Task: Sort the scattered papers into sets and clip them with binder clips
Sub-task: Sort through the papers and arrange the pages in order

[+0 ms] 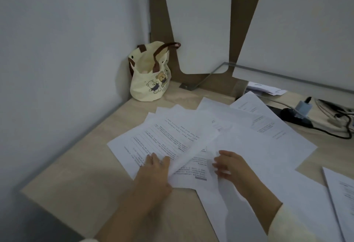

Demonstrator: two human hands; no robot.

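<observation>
Item, far left: a cream tote bag is standing in the corner of the desk, taking no part. Item, left of centre: the left hand is lying flat, fingers straight, pressing on the printed sheet topping the pile; that sheet's near edge is curling up beside the thumb, and whether the thumb is under it cannot be told. Item, centre: the scattered papers are lying fanned and overlapping across the desk, not squared into any set. Item, right of centre: the right hand is resting on the lower sheets, fingers loosely spread, pinching nothing visible; it is somewhat blurred. Item, far right: a separate sheet is lying apart at the desk edge, and a charger with cables is sitting behind. Binder clips: none showing. Judged progress: sorting is only beginning; grouping and all clipping are remaining.
</observation>
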